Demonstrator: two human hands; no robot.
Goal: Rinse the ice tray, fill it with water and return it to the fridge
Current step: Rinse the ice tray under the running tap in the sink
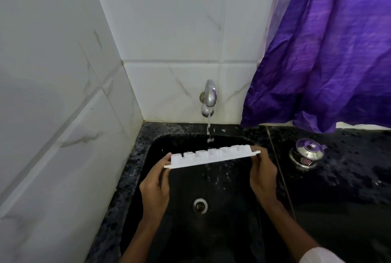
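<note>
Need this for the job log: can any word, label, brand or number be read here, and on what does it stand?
No text can be read.
Sticker on the steel pot: reddish, too small and blurred to read.
Ice tray, tap, sink, curtain, wall tiles: no writing shows.

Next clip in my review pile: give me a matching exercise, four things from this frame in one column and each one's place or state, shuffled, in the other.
Things
1. ice tray
2. tap
3. steel pot
4. curtain

Place or state
a. lidded, standing on the counter to the right of the sink
b. held at its two ends above the sink
c. purple, hanging at the upper right
d. on the tiled wall, water running

Pairs: 1-b, 2-d, 3-a, 4-c
</note>
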